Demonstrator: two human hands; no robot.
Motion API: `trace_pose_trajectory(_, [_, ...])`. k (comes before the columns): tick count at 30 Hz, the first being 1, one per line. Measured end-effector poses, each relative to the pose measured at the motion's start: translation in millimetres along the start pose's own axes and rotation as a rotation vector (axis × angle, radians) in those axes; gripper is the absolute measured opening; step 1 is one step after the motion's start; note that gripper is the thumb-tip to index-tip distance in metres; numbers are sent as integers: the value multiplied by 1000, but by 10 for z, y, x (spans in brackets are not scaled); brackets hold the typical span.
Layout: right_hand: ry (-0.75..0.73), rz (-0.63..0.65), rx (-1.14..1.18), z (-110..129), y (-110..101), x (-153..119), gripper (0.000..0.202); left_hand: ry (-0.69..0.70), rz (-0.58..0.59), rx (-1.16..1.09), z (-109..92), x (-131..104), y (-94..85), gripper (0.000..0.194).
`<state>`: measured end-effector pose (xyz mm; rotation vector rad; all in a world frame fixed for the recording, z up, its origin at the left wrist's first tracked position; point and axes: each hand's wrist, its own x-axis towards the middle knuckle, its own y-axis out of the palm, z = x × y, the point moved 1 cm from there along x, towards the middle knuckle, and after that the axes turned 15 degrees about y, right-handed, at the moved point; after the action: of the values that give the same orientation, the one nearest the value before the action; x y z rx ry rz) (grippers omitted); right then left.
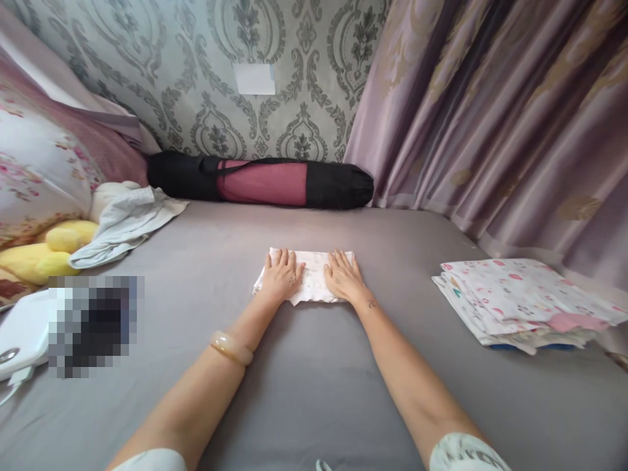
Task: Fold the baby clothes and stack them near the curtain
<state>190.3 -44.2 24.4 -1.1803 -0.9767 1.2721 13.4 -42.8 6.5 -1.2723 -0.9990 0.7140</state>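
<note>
A small folded white cloth with a faint print [314,278] lies on the grey bed sheet [314,366], in the middle of the view. My left hand [284,275] rests flat on its left part, fingers spread and pointing away from me. On its right part lies my right hand [343,275], also flat with the fingers apart. Neither hand grips anything. Between the hands the cloth's middle shows, and its near edge is slightly wavy.
Folded printed cloths [524,294] are stacked at the right. A black and red rolled bag [262,182] lies along the wall. At the left are a grey cloth [130,222], a yellow plush [59,252], a white device with a cable [29,327] and a blurred object.
</note>
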Motion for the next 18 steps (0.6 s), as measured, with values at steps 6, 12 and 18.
trace_pose_trajectory(6, [3,12,6,7,28,4,61,2,25,-20,30,11,54,62])
trace_pose_trajectory(12, [87,-33,-2,-87,-39,32,62,-39,-43,5,124,-27,-29,58])
trace_pose_trajectory(18, [152,2,-11,-230,17,100,65,-96,27,-56,282,-71,-2,62])
